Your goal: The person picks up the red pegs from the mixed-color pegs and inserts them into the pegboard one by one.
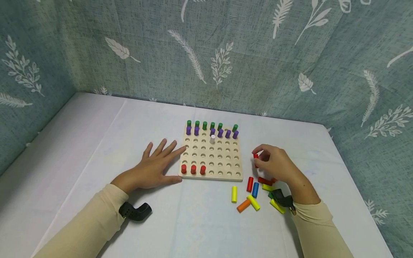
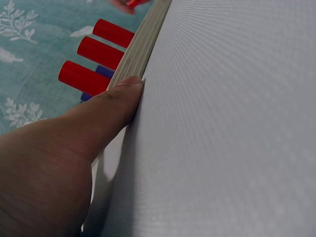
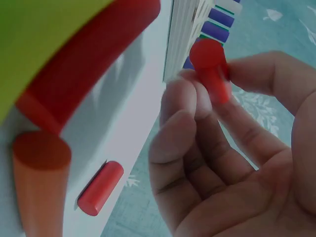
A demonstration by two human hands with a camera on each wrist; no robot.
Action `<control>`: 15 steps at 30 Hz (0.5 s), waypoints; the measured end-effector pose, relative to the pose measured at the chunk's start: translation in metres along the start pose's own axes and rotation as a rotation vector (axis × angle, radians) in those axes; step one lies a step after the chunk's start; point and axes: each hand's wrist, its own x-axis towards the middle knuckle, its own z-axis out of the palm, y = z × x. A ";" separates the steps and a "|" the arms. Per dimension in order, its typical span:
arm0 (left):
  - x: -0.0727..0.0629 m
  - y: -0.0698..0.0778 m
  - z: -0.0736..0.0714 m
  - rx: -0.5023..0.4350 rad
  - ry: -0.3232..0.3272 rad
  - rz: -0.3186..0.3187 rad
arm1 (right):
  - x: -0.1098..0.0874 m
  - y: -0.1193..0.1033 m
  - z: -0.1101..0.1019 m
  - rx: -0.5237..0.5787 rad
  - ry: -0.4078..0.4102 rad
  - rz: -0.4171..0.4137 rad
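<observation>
A square wooden pegboard lies on the white table. Green pegs fill most of its back row, with purple pegs in the row before them and one white peg further forward. Three red pegs stand at the left of the front row. My left hand is spread flat, its thumb and index fingertip at the board's left edge. To the right of the board, my right hand pinches another red peg between thumb and fingers, above the table.
Loose pegs lie in front of and under my right hand: red, blue, yellow, orange and a partly hidden green one. A patterned green cloth hangs behind the table.
</observation>
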 end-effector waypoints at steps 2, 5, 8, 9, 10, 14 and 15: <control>0.000 0.000 0.000 -0.002 -0.001 -0.003 | -0.001 -0.002 0.000 0.003 0.020 -0.009; 0.000 0.000 0.001 -0.009 0.000 -0.001 | -0.002 -0.003 0.001 0.003 0.062 -0.042; 0.000 0.000 0.001 -0.004 0.002 0.000 | -0.003 -0.005 0.003 0.013 0.105 -0.081; 0.000 0.000 0.001 -0.004 0.002 0.001 | -0.004 -0.006 0.005 0.017 0.118 -0.095; 0.001 0.000 0.001 0.000 0.001 -0.001 | -0.004 -0.007 0.006 0.024 0.128 -0.105; 0.001 -0.001 0.001 0.006 0.001 -0.005 | -0.004 -0.011 0.011 0.055 0.151 -0.133; 0.000 -0.001 0.001 0.005 0.002 -0.004 | -0.004 -0.012 0.012 0.062 0.150 -0.136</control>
